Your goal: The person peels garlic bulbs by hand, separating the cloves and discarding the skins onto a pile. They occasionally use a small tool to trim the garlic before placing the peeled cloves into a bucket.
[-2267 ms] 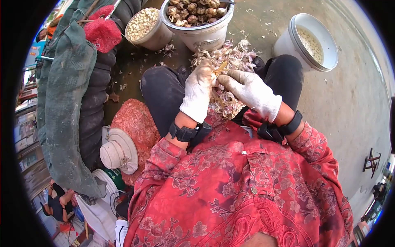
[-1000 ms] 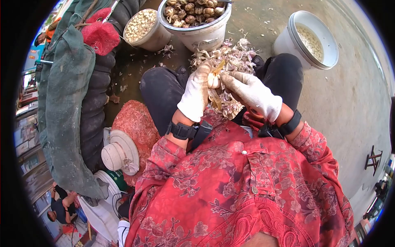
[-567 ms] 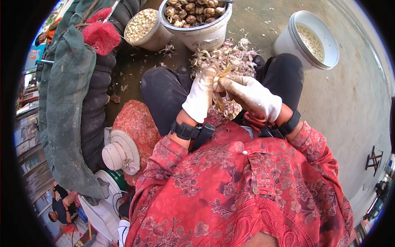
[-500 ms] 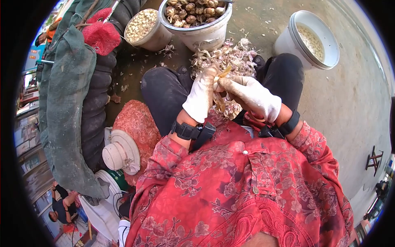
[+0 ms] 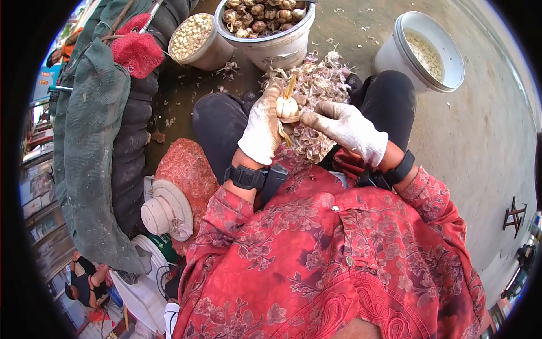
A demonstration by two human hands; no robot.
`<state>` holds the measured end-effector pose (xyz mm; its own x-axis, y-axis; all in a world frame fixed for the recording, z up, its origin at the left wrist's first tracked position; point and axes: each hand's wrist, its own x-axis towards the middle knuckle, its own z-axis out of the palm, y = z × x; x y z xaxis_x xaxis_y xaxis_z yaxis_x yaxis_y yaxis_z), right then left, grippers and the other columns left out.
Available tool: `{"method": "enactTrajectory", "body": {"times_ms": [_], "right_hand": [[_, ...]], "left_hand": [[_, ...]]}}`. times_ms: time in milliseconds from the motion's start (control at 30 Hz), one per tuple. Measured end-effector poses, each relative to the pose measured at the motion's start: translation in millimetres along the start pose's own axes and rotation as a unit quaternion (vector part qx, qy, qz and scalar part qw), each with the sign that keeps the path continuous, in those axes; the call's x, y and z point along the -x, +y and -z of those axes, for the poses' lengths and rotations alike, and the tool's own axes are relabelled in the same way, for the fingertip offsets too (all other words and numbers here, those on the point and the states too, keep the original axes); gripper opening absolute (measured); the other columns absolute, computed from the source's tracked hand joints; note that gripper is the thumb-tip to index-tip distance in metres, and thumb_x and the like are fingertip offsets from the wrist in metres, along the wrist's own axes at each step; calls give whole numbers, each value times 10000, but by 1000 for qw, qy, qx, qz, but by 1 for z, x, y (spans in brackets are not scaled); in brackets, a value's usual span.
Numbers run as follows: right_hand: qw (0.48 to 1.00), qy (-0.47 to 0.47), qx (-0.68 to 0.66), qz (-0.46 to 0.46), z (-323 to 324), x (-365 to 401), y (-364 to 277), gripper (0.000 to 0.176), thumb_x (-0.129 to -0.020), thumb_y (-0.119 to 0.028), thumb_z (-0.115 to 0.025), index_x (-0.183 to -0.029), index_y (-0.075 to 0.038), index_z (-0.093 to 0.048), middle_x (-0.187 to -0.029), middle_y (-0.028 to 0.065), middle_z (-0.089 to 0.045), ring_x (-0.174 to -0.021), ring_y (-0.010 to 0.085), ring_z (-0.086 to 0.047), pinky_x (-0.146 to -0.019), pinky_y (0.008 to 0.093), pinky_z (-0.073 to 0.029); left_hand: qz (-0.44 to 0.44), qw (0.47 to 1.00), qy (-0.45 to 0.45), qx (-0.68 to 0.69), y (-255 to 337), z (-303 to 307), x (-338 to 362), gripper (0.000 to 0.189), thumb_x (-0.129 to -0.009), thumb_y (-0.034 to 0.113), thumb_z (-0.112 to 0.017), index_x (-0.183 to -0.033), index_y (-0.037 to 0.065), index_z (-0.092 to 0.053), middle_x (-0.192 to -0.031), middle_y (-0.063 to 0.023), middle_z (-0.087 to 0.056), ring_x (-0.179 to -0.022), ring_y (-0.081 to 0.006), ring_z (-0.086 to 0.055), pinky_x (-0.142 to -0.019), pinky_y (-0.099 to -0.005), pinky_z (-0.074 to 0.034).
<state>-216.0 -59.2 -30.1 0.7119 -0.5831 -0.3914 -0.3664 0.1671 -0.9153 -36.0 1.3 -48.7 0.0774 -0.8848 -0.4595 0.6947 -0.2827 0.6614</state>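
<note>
My left hand, in a soiled white glove, is closed around a garlic bulb. The bulb is partly peeled, showing pale cloves, and its dry stalk points away from me. My right hand, gloved too, has thumb and fingers pinched together at the bulb's right edge; whatever lies between its fingertips is hidden. Below both hands, a heap of papery garlic skins lies on the ground between my knees.
Ahead stands a bucket of unpeeled garlic bulbs. Left of it is a bucket of peeled cloves; at right, a white bucket holds cloves in liquid. A red mesh sack with a hat sits by my left knee.
My left hand has shifted slightly left and turned, bringing the pale bulb into fuller view. The right fingers, earlier over the bulb, now sit at its edge.
</note>
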Motion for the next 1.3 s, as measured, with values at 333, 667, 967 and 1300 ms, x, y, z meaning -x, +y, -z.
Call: {"method": "enactTrajectory", "body": {"times_ms": [333, 667, 967, 1300], "right_hand": [[996, 19, 58, 72, 1, 2, -5, 338, -963, -335, -500, -1066, -57, -662, -911, 115, -687, -825, 189, -639, -777, 312, -491], [996, -16, 53, 66, 0, 5, -9, 396, -928, -385, -562, -1124, -51, -645, -947, 110, -695, -845, 159, -644, -790, 300, -492], [977, -46, -186, -89, 1, 0, 4, 371, -907, -394, -618, -1030, -53, -692, -755, -55, -601, -638, 19, -484, -551, 199, -373], [977, 6, -202, -61, -10, 5, -2, 349, -914, -369, -616, -976, -36, -698, -738, -18, -630, -639, 50, -523, -573, 225, -423]], "left_hand": [[6, 999, 34, -38, -8, -1, 3, 339, -954, 408, -504, -1121, 113, -512, -841, -1, -555, -692, -107, -563, -595, -276, -519], [-18, 994, -12, -108, -19, 6, 0, 349, -973, 399, -471, -1103, 83, -540, -912, 3, -563, -725, -92, -566, -616, -214, -471], [-65, 982, -33, -172, -22, 1, 4, 503, -959, 518, -428, -1112, 63, -577, -824, 13, -545, -703, -75, -490, -592, -218, -406], [-73, 963, -19, -260, -22, -10, 16, 493, -933, 552, -455, -1103, 107, -581, -829, 23, -554, -638, -47, -474, -519, -192, -370]]}}
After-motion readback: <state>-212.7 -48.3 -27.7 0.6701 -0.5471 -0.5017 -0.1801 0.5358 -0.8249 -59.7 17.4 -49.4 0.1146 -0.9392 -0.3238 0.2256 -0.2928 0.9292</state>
